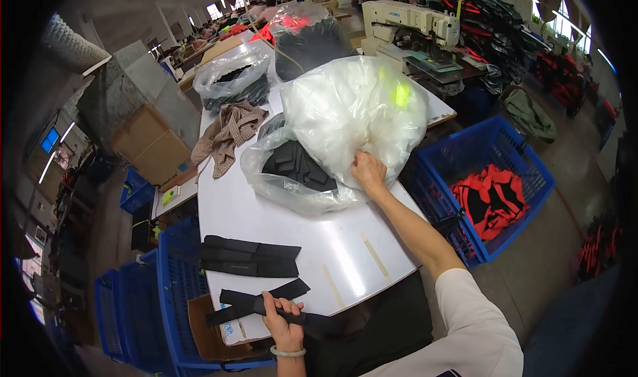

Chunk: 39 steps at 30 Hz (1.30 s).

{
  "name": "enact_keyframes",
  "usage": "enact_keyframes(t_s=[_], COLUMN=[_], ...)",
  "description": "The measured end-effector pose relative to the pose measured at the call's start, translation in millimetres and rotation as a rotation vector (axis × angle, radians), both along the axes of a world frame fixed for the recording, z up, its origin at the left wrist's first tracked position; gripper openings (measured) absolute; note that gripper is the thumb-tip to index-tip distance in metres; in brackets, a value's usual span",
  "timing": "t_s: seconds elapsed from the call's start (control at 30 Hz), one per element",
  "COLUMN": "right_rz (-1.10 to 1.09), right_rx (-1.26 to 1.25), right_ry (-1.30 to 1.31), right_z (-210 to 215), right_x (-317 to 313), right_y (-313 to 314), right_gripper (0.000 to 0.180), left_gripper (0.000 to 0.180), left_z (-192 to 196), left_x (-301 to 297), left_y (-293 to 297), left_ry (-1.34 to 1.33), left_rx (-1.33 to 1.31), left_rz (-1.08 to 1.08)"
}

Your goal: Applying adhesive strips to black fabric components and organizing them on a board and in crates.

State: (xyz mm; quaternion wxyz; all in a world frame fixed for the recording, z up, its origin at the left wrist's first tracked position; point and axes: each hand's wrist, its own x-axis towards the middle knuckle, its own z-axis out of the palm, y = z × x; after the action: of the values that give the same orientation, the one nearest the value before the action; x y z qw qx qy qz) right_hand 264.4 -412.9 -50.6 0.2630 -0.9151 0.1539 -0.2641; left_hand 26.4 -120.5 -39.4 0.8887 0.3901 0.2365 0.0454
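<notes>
The left hand (282,318) is closed in a fist around a black fabric strip (256,302), at the near edge of the white table (345,244). The strip looks thin, limp and light; it likely droops unless gripped mid-length. Just beyond it lies a stack of black strips (249,257). Farther along the table, the right hand (367,171) pinches the clear plastic bag (355,111), which appears slippery and crumples easily
</notes>
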Motion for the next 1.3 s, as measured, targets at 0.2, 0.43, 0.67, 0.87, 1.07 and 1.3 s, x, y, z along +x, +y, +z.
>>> enact_keyframes(t_s=[0.2,0.43,0.67,0.87,1.07,1.3], right_rz=[-0.144,-0.08,-0.071,-0.052,-0.189,-0.196], right_rx=[-0.026,0.091,0.116,0.14,0.107,0.15], right_ry=[-0.153,-0.379,-0.419,-0.195,-0.154,-0.121], right_z=[7,17,19,-8,-9,-16], right_x=[2,-7,-22,-7,-6,-14], right_y=[-15,-6,-14,-24,-18,-19], right_gripper=[0.011,0.007,0.014,0.039,0.037,0.03], left_gripper=[0.043,0.041,0.038,0.036,0.037,0.037], left_z=[8,1,10,10,13,13], left_x=[0,-8,-10,-9,-7,-11], left_y=[-4,11,8,4,0,-1], left_ry=[0.017,-0.002,-0.026,-0.039,-0.036,-0.047], left_rx=[-0.015,-0.077,-0.048,-0.047,-0.025,-0.016], left_rz=[0.034,0.032,0.019,0.01,-0.014,-0.033])
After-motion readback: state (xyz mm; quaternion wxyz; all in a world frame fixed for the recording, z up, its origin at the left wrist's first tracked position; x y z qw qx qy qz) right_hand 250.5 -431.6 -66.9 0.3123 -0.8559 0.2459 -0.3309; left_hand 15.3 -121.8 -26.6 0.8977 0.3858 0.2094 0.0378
